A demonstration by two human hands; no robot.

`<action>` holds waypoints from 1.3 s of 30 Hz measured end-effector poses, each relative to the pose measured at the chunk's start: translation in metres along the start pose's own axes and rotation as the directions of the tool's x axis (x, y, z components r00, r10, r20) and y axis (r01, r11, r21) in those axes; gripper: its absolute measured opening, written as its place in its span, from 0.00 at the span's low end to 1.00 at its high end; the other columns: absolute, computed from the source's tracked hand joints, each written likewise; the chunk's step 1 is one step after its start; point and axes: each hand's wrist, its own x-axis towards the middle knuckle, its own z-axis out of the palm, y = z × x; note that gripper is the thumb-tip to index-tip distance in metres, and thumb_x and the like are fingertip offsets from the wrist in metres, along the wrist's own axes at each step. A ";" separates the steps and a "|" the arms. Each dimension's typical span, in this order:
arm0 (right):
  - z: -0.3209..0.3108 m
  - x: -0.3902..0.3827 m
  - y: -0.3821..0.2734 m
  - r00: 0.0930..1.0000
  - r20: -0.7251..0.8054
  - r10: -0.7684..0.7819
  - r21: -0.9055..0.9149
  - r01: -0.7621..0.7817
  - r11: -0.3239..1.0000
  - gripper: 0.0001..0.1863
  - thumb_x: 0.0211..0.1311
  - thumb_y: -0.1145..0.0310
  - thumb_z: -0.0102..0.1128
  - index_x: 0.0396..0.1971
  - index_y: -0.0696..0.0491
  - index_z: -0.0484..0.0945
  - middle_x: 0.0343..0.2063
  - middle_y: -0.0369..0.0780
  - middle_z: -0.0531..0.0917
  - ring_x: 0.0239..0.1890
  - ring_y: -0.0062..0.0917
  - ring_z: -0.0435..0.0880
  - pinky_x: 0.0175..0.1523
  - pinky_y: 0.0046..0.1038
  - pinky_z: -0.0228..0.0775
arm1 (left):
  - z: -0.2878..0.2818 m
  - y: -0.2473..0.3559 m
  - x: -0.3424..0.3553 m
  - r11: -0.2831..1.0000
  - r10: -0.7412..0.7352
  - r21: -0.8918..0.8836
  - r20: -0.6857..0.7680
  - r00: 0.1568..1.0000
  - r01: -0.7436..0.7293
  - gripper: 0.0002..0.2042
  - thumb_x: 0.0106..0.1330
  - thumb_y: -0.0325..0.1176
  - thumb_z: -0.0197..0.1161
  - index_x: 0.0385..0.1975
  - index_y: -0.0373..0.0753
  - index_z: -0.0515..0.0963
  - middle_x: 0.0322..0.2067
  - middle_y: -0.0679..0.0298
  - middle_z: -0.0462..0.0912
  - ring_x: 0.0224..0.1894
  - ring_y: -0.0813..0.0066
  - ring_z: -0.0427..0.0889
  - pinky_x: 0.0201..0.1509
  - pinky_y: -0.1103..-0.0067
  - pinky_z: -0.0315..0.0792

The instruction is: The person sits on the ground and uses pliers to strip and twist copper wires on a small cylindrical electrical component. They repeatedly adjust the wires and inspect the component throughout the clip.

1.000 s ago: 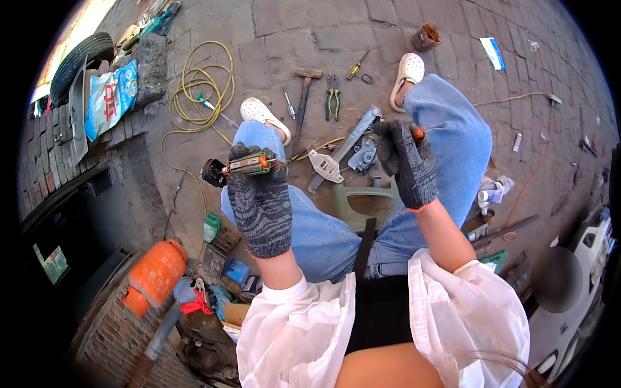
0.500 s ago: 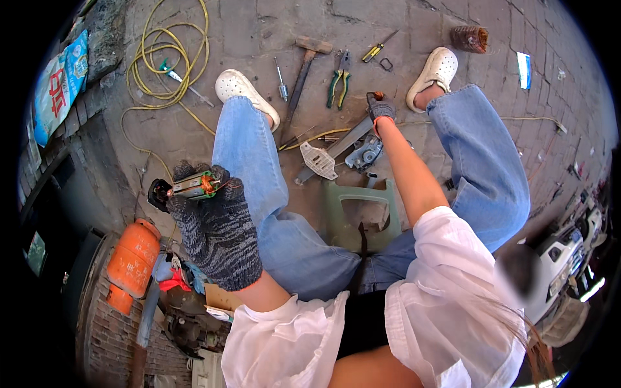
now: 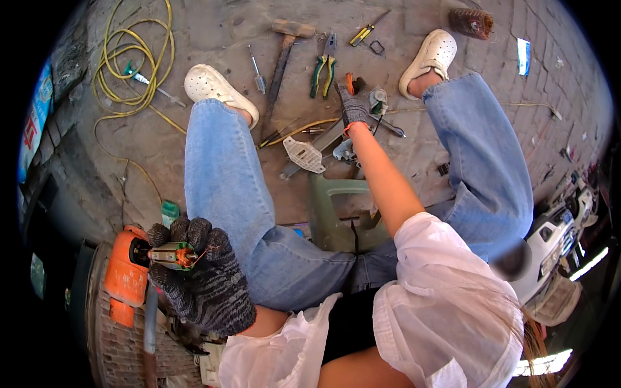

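My left hand (image 3: pixel 206 278), in a dark grey knitted glove, is closed around a motor armature (image 3: pixel 173 256) with steel laminations and copper windings. It is held up at the left, above my thigh. My right hand (image 3: pixel 354 108), gloved alike, is down at the ground between my shoes, its fingers bent around something orange and dark that I cannot make out. Beside it lie a round pale metal part (image 3: pixel 378 100) and a long grey metal bar (image 3: pixel 331 138). A slotted light-coloured plate (image 3: pixel 303 154) lies closer to me, left of my right forearm.
Beyond lie a hammer (image 3: pixel 279 71), pliers (image 3: pixel 323 68), a yellow-handled screwdriver (image 3: pixel 362 35) and a slim metal tool (image 3: pixel 258 74). A coiled yellow hose (image 3: pixel 132 48) is at far left. A green stool (image 3: pixel 320 207) stands between my legs, an orange gas cylinder (image 3: pixel 126 271) at left.
The view has shifted, with the ground items moving up and left. My left hand has lowered with the armature. My right hand has moved slightly left and nearer, uncovering the round metal part.
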 end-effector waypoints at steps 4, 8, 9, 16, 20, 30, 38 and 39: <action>0.000 0.016 0.016 0.986 -0.135 -0.095 0.015 0.098 0.995 0.30 0.45 0.61 0.64 0.47 0.60 0.68 0.45 0.48 0.73 0.50 0.36 0.71 0.54 0.32 0.61 | -0.002 0.000 0.002 0.999 -0.008 -0.048 0.001 1.000 0.008 0.17 0.59 0.33 0.56 0.48 0.38 0.68 0.37 0.62 0.66 0.40 0.70 0.64 0.41 0.74 0.61; 0.011 -0.031 0.010 0.978 -0.179 -0.109 -0.070 0.098 0.993 0.25 0.46 0.63 0.62 0.45 0.58 0.70 0.43 0.47 0.74 0.46 0.38 0.73 0.51 0.32 0.63 | -0.009 0.006 0.001 0.999 0.005 -0.034 0.008 1.000 -0.005 0.17 0.59 0.34 0.56 0.48 0.39 0.67 0.37 0.62 0.66 0.39 0.71 0.63 0.41 0.74 0.62; 0.018 -0.045 0.007 0.990 -0.136 -0.028 -0.029 0.025 0.999 0.24 0.46 0.63 0.62 0.45 0.57 0.70 0.42 0.47 0.75 0.45 0.38 0.73 0.51 0.33 0.64 | -0.009 0.006 0.000 1.000 0.015 -0.028 0.000 1.000 -0.015 0.17 0.59 0.34 0.56 0.48 0.39 0.67 0.37 0.62 0.66 0.39 0.71 0.63 0.41 0.74 0.62; 0.100 -0.086 0.071 0.872 0.356 0.335 -0.264 -0.249 0.932 0.25 0.46 0.52 0.59 0.38 0.57 0.76 0.39 0.48 0.79 0.41 0.40 0.77 0.47 0.36 0.67 | 0.002 -0.001 0.008 1.000 0.021 -0.006 -0.082 0.996 -0.022 0.16 0.59 0.36 0.56 0.45 0.39 0.67 0.36 0.61 0.68 0.37 0.70 0.65 0.40 0.75 0.63; 0.108 -0.099 0.019 0.862 0.237 0.448 -0.642 -0.208 0.738 0.19 0.48 0.54 0.57 0.33 0.54 0.78 0.36 0.45 0.80 0.41 0.36 0.78 0.45 0.32 0.69 | -0.002 0.005 0.009 1.000 0.018 -0.021 -0.108 0.994 -0.020 0.16 0.60 0.36 0.56 0.46 0.38 0.67 0.37 0.61 0.68 0.38 0.69 0.66 0.41 0.74 0.64; 0.118 -0.107 0.009 0.979 0.006 0.203 -0.487 -0.175 0.856 0.16 0.52 0.59 0.51 0.31 0.57 0.75 0.30 0.50 0.78 0.34 0.45 0.77 0.37 0.38 0.68 | -0.009 0.003 0.010 0.989 -0.122 -0.093 -0.056 0.991 0.117 0.16 0.61 0.35 0.55 0.47 0.38 0.67 0.40 0.60 0.71 0.39 0.67 0.70 0.43 0.71 0.67; -0.021 -0.131 -0.105 0.913 0.403 0.066 0.100 -0.115 0.988 0.15 0.62 0.57 0.45 0.34 0.56 0.69 0.21 0.40 0.76 0.22 0.25 0.76 0.29 0.28 0.68 | 0.002 -0.009 -0.030 0.926 -0.287 -0.222 0.106 0.952 0.304 0.15 0.63 0.36 0.53 0.46 0.36 0.68 0.38 0.59 0.75 0.40 0.65 0.76 0.41 0.71 0.73; -0.046 -0.142 -0.125 0.896 0.445 0.012 0.136 -0.081 0.987 0.16 0.62 0.57 0.45 0.35 0.56 0.70 0.23 0.40 0.77 0.23 0.25 0.76 0.30 0.27 0.68 | 0.007 -0.009 -0.041 0.916 -0.298 -0.236 0.141 0.944 0.324 0.15 0.63 0.37 0.53 0.46 0.36 0.68 0.38 0.59 0.75 0.40 0.65 0.76 0.40 0.72 0.74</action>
